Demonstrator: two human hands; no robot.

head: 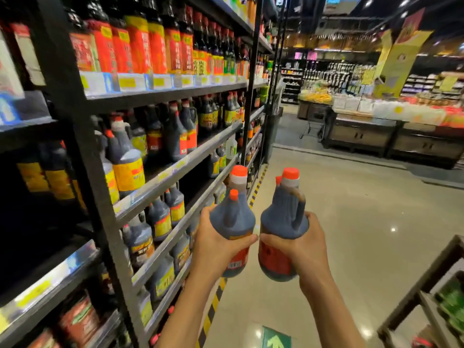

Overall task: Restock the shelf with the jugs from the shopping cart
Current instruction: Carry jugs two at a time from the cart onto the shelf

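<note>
Two jugs are off the shelf and in the air over the aisle, one in each hand, both upright and filled nearly to the neck with dark liquid. The left grip [218, 244] is wrapped round the belly of the left jug [232, 222], thumb across the front above its red label. The right grip [298, 244] clasps the right jug [283, 222] the same way, fingers curled round the far side below the moulded handle. Each jug shows a large orange cap and a smaller orange one beside it. A narrow gap separates the two jugs, and the thumb tips almost meet.

The black metal shelf [160, 96] fills the left side and runs away into the distance. At least four tiers are visible: tall red-labelled bottles [140, 46] on the upper one, and rows of like jugs with yellow or red labels [125, 167] on the tiers below, too many and too blurred to count. A dark gap shows on the tier just left of the held left jug.

A yellow-and-black stripe [216, 300] edges the shelf's foot. Right of it the pale glossy floor [351, 222] lies open as far as the far counter [364, 136] stacked with goods, with one shopping cart [311, 129] at its left end. A green arrow mark [276, 340] lies on the near floor, and a wooden rack [426, 285] with green packs stands near right.
</note>
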